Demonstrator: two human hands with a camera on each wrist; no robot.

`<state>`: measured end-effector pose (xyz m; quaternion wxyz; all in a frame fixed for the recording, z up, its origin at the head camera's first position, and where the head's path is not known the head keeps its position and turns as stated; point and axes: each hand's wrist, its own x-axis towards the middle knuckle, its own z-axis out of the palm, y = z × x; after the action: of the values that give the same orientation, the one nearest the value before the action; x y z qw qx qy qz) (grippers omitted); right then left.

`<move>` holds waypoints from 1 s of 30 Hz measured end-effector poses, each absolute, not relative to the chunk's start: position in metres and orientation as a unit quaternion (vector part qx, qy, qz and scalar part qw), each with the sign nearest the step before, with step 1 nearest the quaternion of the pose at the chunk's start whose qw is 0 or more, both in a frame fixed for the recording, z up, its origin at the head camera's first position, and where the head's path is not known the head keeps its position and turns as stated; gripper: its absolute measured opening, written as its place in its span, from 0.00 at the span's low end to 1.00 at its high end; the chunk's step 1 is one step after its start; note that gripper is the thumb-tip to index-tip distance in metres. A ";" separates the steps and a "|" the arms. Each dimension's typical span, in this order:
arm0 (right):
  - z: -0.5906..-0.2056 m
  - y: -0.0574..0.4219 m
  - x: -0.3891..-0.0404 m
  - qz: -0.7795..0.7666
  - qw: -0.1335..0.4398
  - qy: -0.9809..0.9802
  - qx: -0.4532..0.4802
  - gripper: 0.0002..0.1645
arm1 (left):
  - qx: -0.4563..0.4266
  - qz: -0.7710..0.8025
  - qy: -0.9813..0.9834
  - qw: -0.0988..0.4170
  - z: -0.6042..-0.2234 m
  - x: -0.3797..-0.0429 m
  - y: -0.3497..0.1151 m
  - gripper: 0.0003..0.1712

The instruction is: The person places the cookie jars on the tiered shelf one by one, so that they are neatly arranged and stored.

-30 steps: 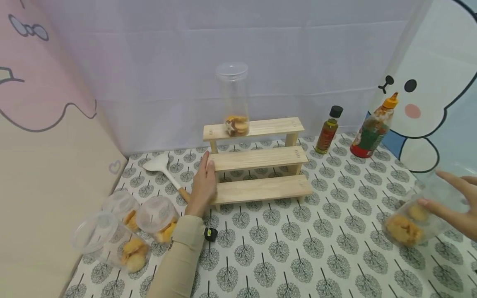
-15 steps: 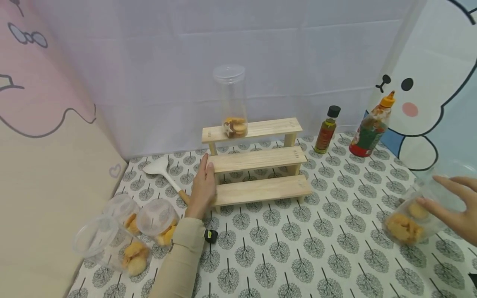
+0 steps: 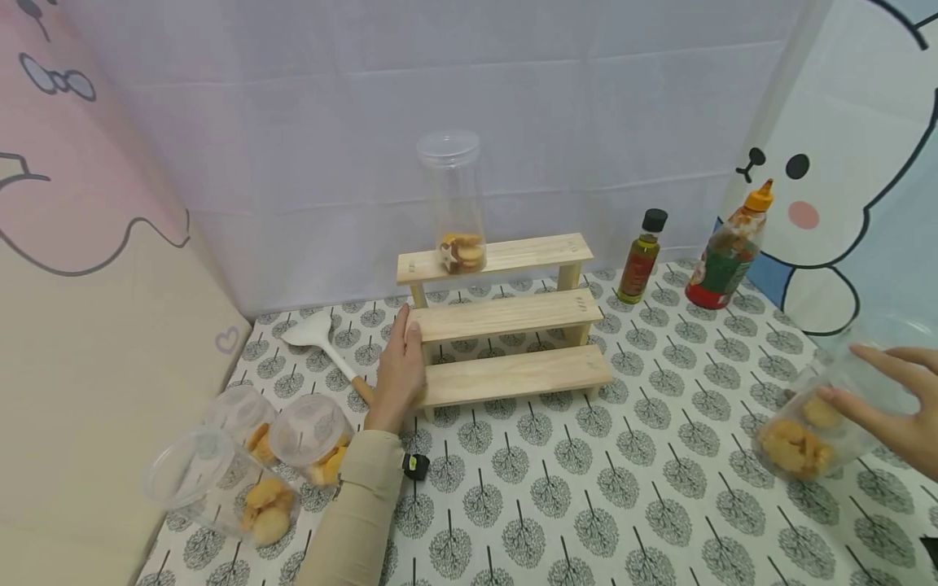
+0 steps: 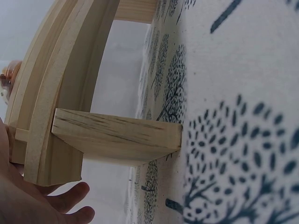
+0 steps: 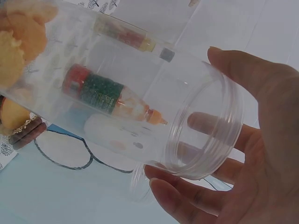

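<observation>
Being gripped by the right hand (image 3: 909,407), right of the tiered pale-wood rack (image 3: 506,316) touched by the left hand (image 3: 401,370), the clear cylindrical plastic jar (image 3: 812,439) is judged light, slippery, best held mid-body.

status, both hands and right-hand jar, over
Left hand against wooden rack, left end. Right hand round clear jar, upper end. Jar off rack, cookies inside. Another jar close behind.
</observation>
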<state>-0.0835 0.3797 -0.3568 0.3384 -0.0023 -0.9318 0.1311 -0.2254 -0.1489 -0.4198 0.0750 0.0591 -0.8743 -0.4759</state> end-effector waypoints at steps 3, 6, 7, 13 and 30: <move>-0.357 0.380 -0.084 0.134 0.341 -0.931 0.001 0.58 | 0.058 -0.475 -0.875 0.075 -0.419 -0.225 -0.149 0.31; -0.357 0.380 -0.084 0.134 0.339 -0.931 0.003 0.57 | 0.057 -0.477 -0.874 0.075 -0.419 -0.226 -0.149 0.31; -0.357 0.380 -0.084 0.133 0.338 -0.932 0.003 0.57 | 0.057 -0.478 -0.873 0.076 -0.420 -0.226 -0.149 0.31; -0.354 0.380 -0.083 0.132 0.321 -0.938 -0.010 0.56 | 0.058 -0.479 -0.873 0.076 -0.420 -0.226 -0.149 0.31; -0.281 0.334 -0.129 0.057 0.181 -0.982 0.010 0.51 | 0.043 -0.482 -0.871 0.084 -0.422 -0.224 -0.149 0.31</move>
<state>-0.1290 0.3343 -0.2809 0.1808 0.0100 -0.9818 0.0569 -0.2242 -0.1492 -0.4217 0.0841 0.0432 -0.8712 -0.4818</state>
